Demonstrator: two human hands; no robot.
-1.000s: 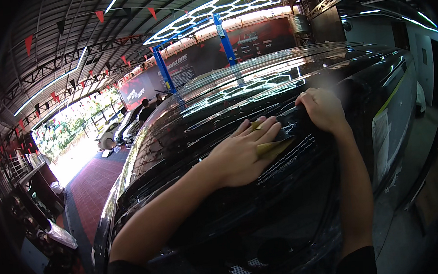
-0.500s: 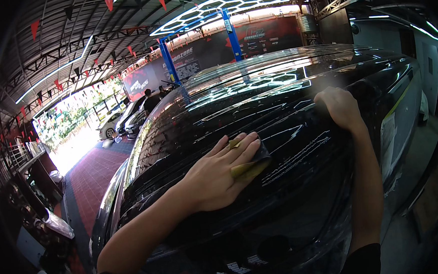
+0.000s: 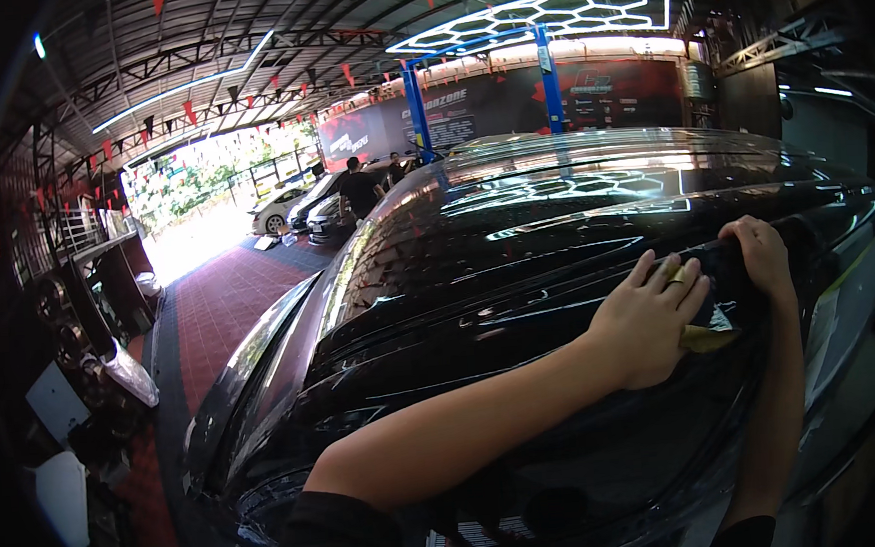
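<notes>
Hands on a black car roof (image 3: 555, 236) — both pressing at its right side.

Left hand (image 3: 651, 321) lies flat, fingers spread, pinning a yellow pad (image 3: 707, 337) to the paint; right hand (image 3: 762, 254) rests just beside it, fingers curled on the roof, grasping nothing visible.

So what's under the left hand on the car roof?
A yellowish pad shows beneath the left hand, lying on the black car roof. The palm covers most of it.
</notes>
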